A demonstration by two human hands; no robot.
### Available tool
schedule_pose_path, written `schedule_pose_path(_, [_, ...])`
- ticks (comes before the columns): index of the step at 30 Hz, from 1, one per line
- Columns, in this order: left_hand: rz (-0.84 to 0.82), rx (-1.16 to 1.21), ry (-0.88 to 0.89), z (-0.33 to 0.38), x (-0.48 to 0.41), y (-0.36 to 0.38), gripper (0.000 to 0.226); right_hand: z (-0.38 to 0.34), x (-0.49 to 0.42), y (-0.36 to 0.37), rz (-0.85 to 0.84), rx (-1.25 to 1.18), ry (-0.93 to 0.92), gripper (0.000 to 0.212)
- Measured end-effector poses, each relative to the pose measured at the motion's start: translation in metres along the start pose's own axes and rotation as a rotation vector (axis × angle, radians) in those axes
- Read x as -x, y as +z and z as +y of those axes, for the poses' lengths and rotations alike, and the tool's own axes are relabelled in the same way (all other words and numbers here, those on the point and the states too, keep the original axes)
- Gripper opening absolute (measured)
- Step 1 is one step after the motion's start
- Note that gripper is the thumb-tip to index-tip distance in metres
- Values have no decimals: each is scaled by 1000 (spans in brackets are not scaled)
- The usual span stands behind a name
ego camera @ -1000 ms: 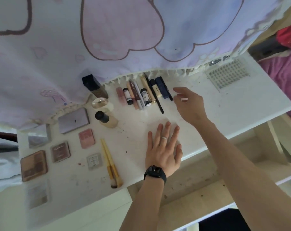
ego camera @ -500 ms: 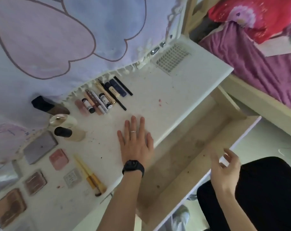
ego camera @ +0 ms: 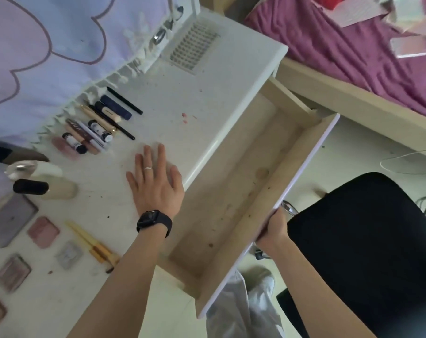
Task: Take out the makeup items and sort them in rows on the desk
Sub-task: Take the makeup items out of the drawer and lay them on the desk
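Observation:
On the white desk (ego camera: 207, 98) a row of slim makeup tubes and pencils (ego camera: 102, 123) lies near the curtain's hem. Two bottles (ego camera: 51, 189) lie at the left, below them several compacts (ego camera: 42, 231) and two yellow brushes (ego camera: 94, 247). My left hand (ego camera: 155, 181), with a ring and a black watch, rests flat on the desk near its front edge. The wooden drawer (ego camera: 231, 203) under the desk stands pulled out and holds nothing. My right hand (ego camera: 274, 228) grips the drawer's white front panel.
A lilac curtain (ego camera: 60, 45) with pink hearts hangs over the desk's back. A white perforated tray (ego camera: 194, 51) lies at the far right of the desk. A black chair (ego camera: 365, 240) stands beside the drawer, a bed with purple bedding (ego camera: 353, 57) beyond it.
My right hand left the tubes on the desk, came down to the drawer's front panel and took hold of it. My view swung right. The left hand stayed flat.

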State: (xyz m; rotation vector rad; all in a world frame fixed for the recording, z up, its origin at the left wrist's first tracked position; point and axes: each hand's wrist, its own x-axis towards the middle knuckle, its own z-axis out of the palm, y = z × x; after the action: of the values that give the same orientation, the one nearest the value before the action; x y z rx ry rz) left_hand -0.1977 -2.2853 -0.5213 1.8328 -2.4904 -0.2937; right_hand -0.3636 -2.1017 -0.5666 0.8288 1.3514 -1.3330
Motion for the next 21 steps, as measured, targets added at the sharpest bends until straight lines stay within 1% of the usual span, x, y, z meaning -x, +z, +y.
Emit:
schedule_pose_path(2, [-30, 6, -6, 0, -1, -1, 61, 0, 4, -1, -8, -43, 10, 43])
schedule_pose_path(10, [-82, -18, -1, 0, -4, -3, 62, -4, 24, 4, -61, -10, -2, 33])
schedule_pose_path(12, [-87, -27, 4, 1, -4, -3, 63, -7, 25, 10, -71, -1, 0, 36])
schedule_pose_path(16, [-94, -47, 10, 1, -5, -3, 64, -6, 23, 35, -150, 29, 14, 51])
schedule_pose_path(18, [-98, -64, 14, 1, -5, -4, 65, -6, 24, 52, -199, 44, -2, 49])
schedule_pose_path(21, [-104, -73, 16, 2, -5, -5, 65, -11, 24, 73, -226, 58, -2, 41])
